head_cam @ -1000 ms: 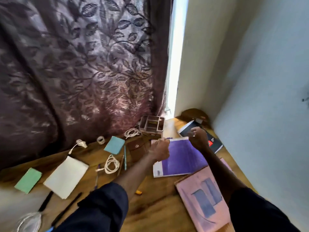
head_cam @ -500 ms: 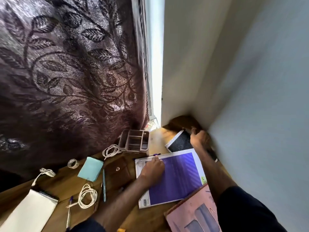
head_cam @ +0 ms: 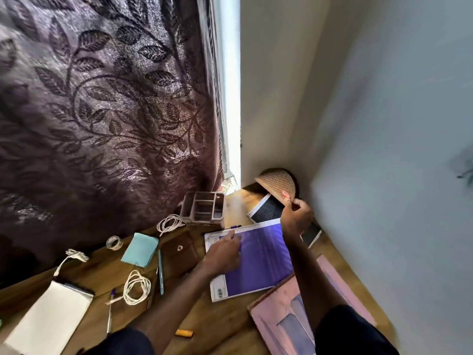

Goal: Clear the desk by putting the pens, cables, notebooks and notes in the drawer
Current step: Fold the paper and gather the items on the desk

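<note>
My left hand rests with fingers spread on a purple notebook lying on the wooden desk. My right hand pinches the edge of a round woven mat and holds it tilted up in the far corner. Under the mat lies a black spiral notebook. A pink notebook lies near the front right. White cables, a teal pen, another pen, a teal note pad and a white pad are spread at the left.
A small compartment organiser stands at the back by the curtain. A brown wallet, a tape roll and a small orange item lie on the desk. A wall runs close along the right side.
My right hand has lifted the woven mat's edge off the black notebook in the corner. My left hand stays on the purple notebook. The view has moved closer.
</note>
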### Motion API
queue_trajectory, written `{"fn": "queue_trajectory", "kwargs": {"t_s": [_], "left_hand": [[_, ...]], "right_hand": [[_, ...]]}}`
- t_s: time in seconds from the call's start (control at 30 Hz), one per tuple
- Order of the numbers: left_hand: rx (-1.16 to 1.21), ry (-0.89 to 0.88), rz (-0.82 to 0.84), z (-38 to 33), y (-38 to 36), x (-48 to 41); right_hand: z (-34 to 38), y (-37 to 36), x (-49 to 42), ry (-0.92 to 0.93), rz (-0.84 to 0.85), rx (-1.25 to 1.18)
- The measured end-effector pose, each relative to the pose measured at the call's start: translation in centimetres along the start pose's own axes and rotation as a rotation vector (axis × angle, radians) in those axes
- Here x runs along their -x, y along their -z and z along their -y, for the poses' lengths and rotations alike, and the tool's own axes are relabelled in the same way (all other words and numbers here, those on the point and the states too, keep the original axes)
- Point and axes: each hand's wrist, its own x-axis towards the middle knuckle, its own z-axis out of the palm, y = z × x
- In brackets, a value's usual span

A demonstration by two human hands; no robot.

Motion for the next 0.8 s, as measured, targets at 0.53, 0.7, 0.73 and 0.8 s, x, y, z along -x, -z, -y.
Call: {"fn": "queue_trajectory", "kwargs": {"t_s": [0.53,0.7,0.73,0.8], "left_hand": [[0.866,0.335,-0.528,8.7,-0.1,16.9],[0.906,0.18,-0.32,14.0,-1.0,25.3],[0.92,0.192,-0.306,14.8,-1.3,26.6],[0.953,0.216,-0.271,16.7,-2.1,29.5]], "right_hand": [[-7.4,6.8,20.8,0.317,0.597,-0.023],[-8.3,7.5,26.7,0.482,0.822,0.012],[-8.5,7.4,27.6,0.488,0.867,0.024],[-9.0,7.0,30.0,0.453,0.973,0.051]]}}
